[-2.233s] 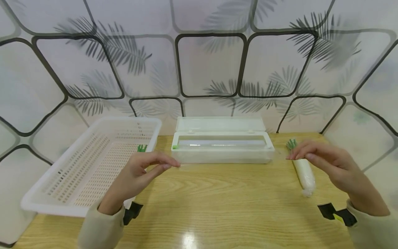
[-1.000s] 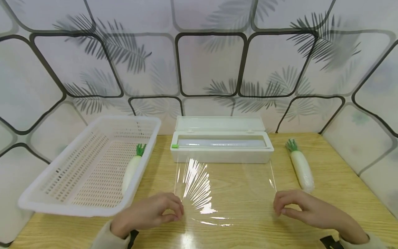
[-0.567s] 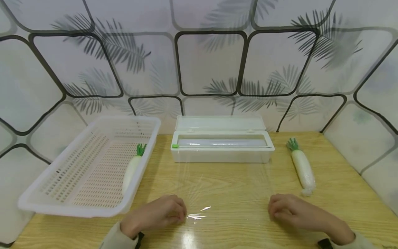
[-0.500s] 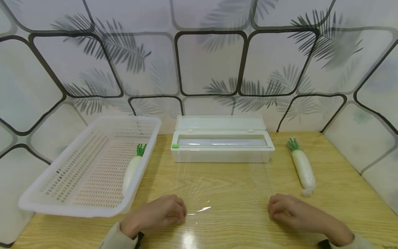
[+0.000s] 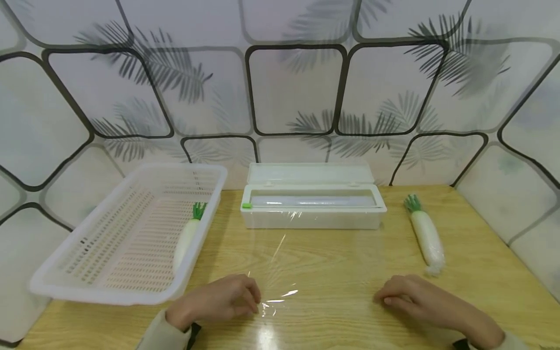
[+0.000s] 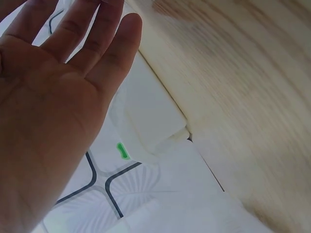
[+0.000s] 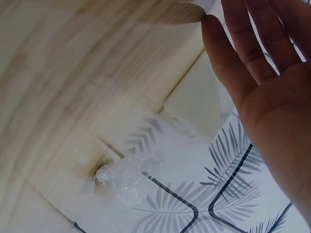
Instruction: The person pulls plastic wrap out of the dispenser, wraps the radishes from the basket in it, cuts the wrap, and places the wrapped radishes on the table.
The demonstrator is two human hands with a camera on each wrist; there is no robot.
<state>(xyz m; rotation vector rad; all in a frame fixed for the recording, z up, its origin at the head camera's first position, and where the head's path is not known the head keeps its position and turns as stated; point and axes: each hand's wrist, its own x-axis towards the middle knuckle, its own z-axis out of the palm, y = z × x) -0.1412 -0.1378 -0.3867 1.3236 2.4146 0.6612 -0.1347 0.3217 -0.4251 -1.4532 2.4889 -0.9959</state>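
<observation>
A sheet of clear plastic wrap [image 5: 288, 293] runs forward over the table from a white cling film dispenser [image 5: 313, 218], whose lid stands up. By the sheet's near left corner is my left hand [image 5: 218, 299], its fingers loosely bent downward; the left wrist view shows the fingers [image 6: 109, 58] fairly straight. On the opposite side, my right hand [image 5: 422, 302] hovers low at the near right corner, its fingers [image 7: 228, 58] also extended. Neither hand visibly grips the film, though the thumbs are hidden in the wrist views. A wrapped white radish [image 5: 426, 238] lies beyond my right hand.
At the left stands a white perforated plastic basket [image 5: 109, 295], with another white radish [image 5: 185, 240] inside along its right wall. A green slider [image 5: 247, 205] sits at the dispenser's left end. A patterned wall covering [image 5: 293, 92] borders the wooden table [image 5: 323, 330].
Both hands drew the film from the dispenser toward me and lowered it onto the table. Since half a second ago, the right fingers have loosened and straightened slightly, and reflections on the film have shifted.
</observation>
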